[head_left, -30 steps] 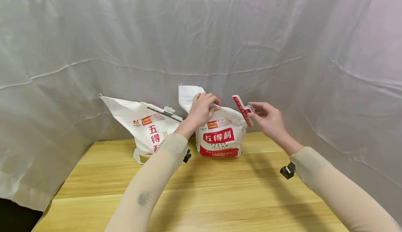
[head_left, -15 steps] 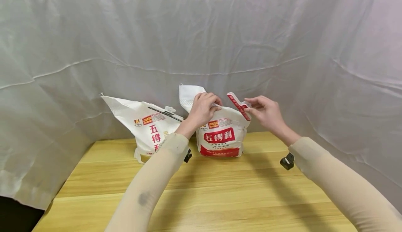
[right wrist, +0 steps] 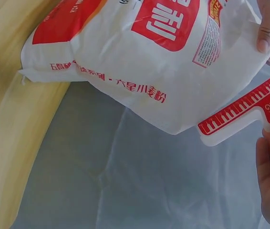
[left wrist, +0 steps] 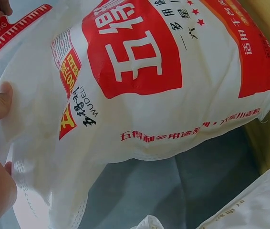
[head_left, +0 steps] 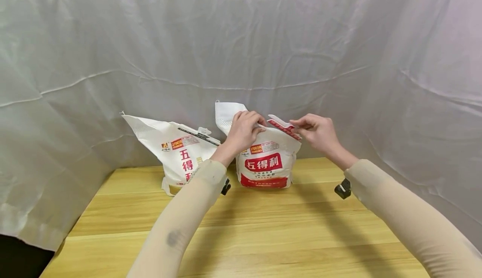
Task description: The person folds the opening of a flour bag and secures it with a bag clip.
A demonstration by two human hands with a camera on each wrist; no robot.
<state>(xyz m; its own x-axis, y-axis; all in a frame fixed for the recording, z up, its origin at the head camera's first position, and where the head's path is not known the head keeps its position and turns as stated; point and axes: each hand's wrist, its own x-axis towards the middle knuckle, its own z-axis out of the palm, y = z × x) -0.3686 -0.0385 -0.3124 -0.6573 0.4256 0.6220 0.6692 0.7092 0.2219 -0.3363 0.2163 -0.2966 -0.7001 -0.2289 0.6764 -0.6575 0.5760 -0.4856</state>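
Note:
A white flour bag (head_left: 263, 163) with red print stands on the table, its top folded to a ridge and a white flap (head_left: 228, 111) sticking up at its left. My left hand (head_left: 244, 129) pinches that top edge between thumb and fingers. Between the fingertips of my right hand (head_left: 318, 132) is a red and white bag clip (head_left: 284, 129) with a ruler-like print. The clip slants along the bag's upper right edge. In the right wrist view, the end of the clip (right wrist: 240, 107) is close to the bag's corner; whether its jaws straddle the edge I cannot tell.
A second flour bag (head_left: 180, 152) leans to the left, with a black and white clip (head_left: 198, 135) across its top edge; my left forearm covers part of it. Grey cloth (head_left: 241, 39) hangs behind the wooden table (head_left: 263, 232).
My right hand has moved the clip left to the bag's top edge and tilted it from steep to flatter. My left hand keeps its place on the bag.

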